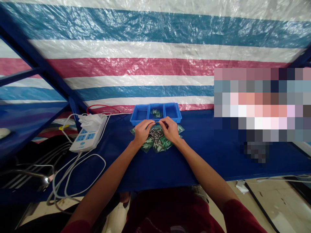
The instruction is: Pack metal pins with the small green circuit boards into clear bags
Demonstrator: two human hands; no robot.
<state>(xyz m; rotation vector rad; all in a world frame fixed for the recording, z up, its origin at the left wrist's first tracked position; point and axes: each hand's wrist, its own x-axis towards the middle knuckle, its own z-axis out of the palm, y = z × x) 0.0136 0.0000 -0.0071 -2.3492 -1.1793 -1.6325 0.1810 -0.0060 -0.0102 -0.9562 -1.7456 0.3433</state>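
My left hand and my right hand meet just in front of a blue three-compartment tray. The fingers of both are pinched together, fingertips nearly touching. A thin, small piece seems to span the gap between them, too small to name. Under and between my hands lies a loose heap of small metal screw-like pieces. Small clear green-tinted plastic bags spread around and beneath the heap. A few similar little bags rest in the tray's middle compartment.
A white power strip with plugged-in white adapters stands left on the blue table. Looped white cables trail from it over the front edge. Behind hangs a striped plastic sheet. A blurred-out patch hides the right side.
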